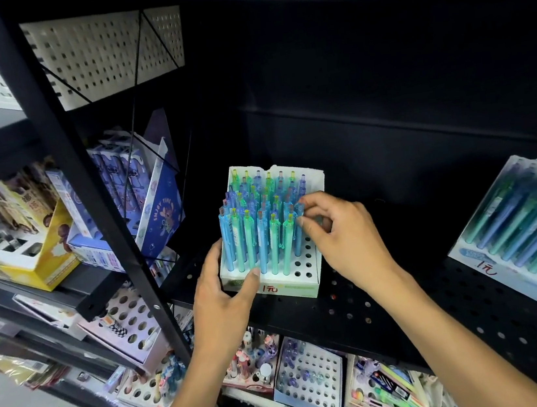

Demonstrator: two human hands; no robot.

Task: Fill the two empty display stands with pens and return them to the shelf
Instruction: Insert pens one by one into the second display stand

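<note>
Two pen-filled stands [272, 233] [533, 230]; two hands [225, 289] [339, 231].

A black perforated metal shelf [360, 314] carries two white display stands — one [291, 282] at its left front, most holes filled with upright blue and green pens [256, 225], and another pen-filled stand [526, 275] well apart at the right, tilted back.
</note>
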